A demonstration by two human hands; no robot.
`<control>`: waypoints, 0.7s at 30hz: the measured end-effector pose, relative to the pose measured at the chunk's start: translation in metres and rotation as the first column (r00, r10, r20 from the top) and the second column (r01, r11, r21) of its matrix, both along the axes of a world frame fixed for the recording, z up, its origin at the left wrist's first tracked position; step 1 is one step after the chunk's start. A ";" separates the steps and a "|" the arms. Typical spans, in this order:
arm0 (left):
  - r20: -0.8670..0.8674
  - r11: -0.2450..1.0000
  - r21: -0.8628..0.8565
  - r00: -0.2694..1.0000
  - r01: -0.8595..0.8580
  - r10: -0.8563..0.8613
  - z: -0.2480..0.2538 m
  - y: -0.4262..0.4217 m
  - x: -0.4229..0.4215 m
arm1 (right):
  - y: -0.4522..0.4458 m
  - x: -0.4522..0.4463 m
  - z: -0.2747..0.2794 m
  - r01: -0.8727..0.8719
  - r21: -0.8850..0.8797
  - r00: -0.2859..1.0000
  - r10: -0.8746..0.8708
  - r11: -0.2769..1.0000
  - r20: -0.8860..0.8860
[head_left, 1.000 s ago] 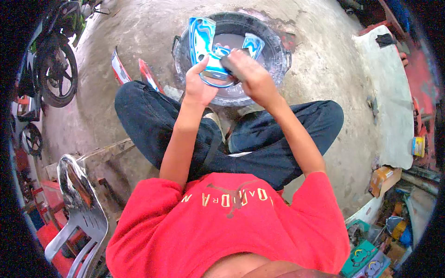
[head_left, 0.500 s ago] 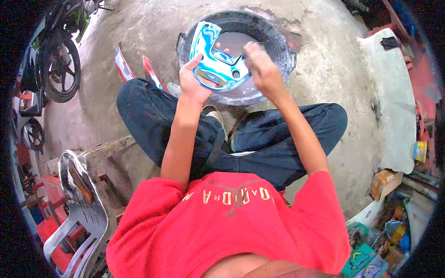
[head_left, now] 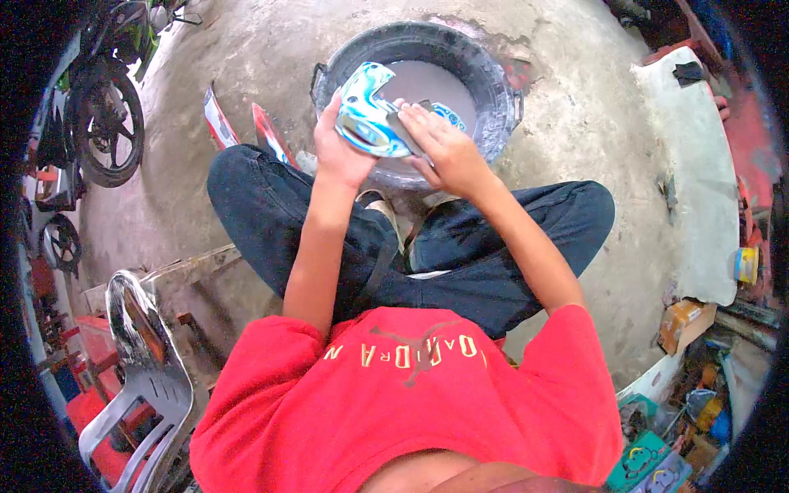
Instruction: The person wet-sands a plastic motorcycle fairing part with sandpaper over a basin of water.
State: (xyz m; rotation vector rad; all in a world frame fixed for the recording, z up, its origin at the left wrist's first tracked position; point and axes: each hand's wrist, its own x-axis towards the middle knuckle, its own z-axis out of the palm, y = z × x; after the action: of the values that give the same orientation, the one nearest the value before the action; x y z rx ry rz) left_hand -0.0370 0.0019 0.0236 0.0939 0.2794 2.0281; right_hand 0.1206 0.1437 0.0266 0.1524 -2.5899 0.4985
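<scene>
A glossy blue-and-white motorcycle fairing panel (head_left: 368, 89) is held tilted over a large black tub (head_left: 498, 78) with murky grey water in it. My left hand (head_left: 343, 156) grips the panel by its left edge, thumb on the near side; some of the fingers are hidden beneath it. Across the panel's right part lies my right hand (head_left: 448, 149), fingers together over a dark grey piece of sandpaper (head_left: 404, 135) pressed to the surface. The hand covers much of that side of the panel.
Red-and-white panels (head_left: 269, 131) lie on the concrete floor left of the tub. A metallic chair (head_left: 136, 329) stands at lower left, with motorcycle wheels (head_left: 107, 123) farther up. A cardboard box (head_left: 686, 323) and assorted clutter sit at lower right.
The panel has turned and tipped, so its face shows less. My right hand has moved down and left onto the panel, and the dark sandpaper under it now shows.
</scene>
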 end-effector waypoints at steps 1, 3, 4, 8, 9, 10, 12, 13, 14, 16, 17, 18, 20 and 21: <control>-0.004 0.991 -0.101 0.996 -0.086 0.086 -0.002 0.005 0.003 | 0.002 -0.003 -0.002 0.018 -0.008 1.000 -0.018 1.000 0.000; -0.124 0.963 -0.198 0.980 -0.181 0.158 0.003 0.013 0.022 | 0.002 -0.003 -0.004 0.044 -0.015 0.999 -0.044 0.999 0.000; -0.182 0.943 -0.239 0.965 -0.232 0.191 0.006 0.016 0.029 | 0.000 -0.003 -0.006 0.049 -0.017 0.999 -0.049 0.999 0.001; -0.211 0.953 -0.192 0.959 -0.232 0.191 0.003 0.017 0.033 | -0.009 -0.003 -0.008 0.028 -0.031 0.998 -0.030 0.999 -0.052; -0.218 0.939 -0.184 0.944 -0.289 0.248 0.008 0.018 0.036 | -0.008 -0.002 -0.011 0.009 -0.037 0.999 -0.011 0.999 -0.052; -0.186 0.940 -0.152 0.943 -0.305 0.276 0.007 0.018 0.035 | -0.007 -0.002 -0.014 -0.012 -0.044 0.999 0.010 0.999 -0.051; -0.118 0.935 -0.094 0.936 -0.342 0.330 0.004 0.020 0.031 | 0.012 -0.006 -0.020 0.068 -0.168 0.993 -0.082 0.984 -0.081; -0.123 0.913 -0.099 0.915 -0.396 0.384 0.004 0.022 0.030 | 0.018 -0.007 -0.023 0.107 -0.227 0.988 -0.130 0.968 -0.089; -0.116 0.911 -0.099 0.914 -0.401 0.390 0.004 0.020 0.030 | 0.017 -0.007 -0.028 0.134 -0.238 0.984 -0.158 0.962 -0.082; -0.102 0.909 -0.093 0.912 -0.407 0.398 0.007 0.021 0.030 | 0.010 -0.007 -0.023 0.194 -0.251 0.973 -0.218 0.948 -0.071; -0.112 0.890 -0.108 0.895 -0.442 0.431 0.003 0.022 0.029 | -0.006 -0.004 -0.020 0.113 -0.253 0.985 -0.142 0.961 -0.101; -0.091 0.902 -0.107 0.907 -0.419 0.411 0.000 0.020 0.029 | -0.024 -0.001 -0.010 0.069 -0.159 0.993 -0.084 0.985 -0.089; -0.063 0.923 -0.104 0.929 -0.371 0.366 -0.005 0.016 0.027 | -0.033 0.000 -0.002 -0.016 -0.121 0.997 0.007 0.992 -0.079; -0.065 0.908 -0.086 0.911 -0.411 0.406 -0.009 0.018 0.027 | -0.024 -0.006 -0.010 0.064 -0.177 0.994 -0.077 0.982 -0.072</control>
State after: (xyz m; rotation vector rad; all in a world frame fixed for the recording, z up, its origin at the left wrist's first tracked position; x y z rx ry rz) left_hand -0.0101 0.0203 0.0150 0.0210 0.4581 2.4274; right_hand 0.1143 0.1196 0.0170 0.0202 -2.4514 0.6756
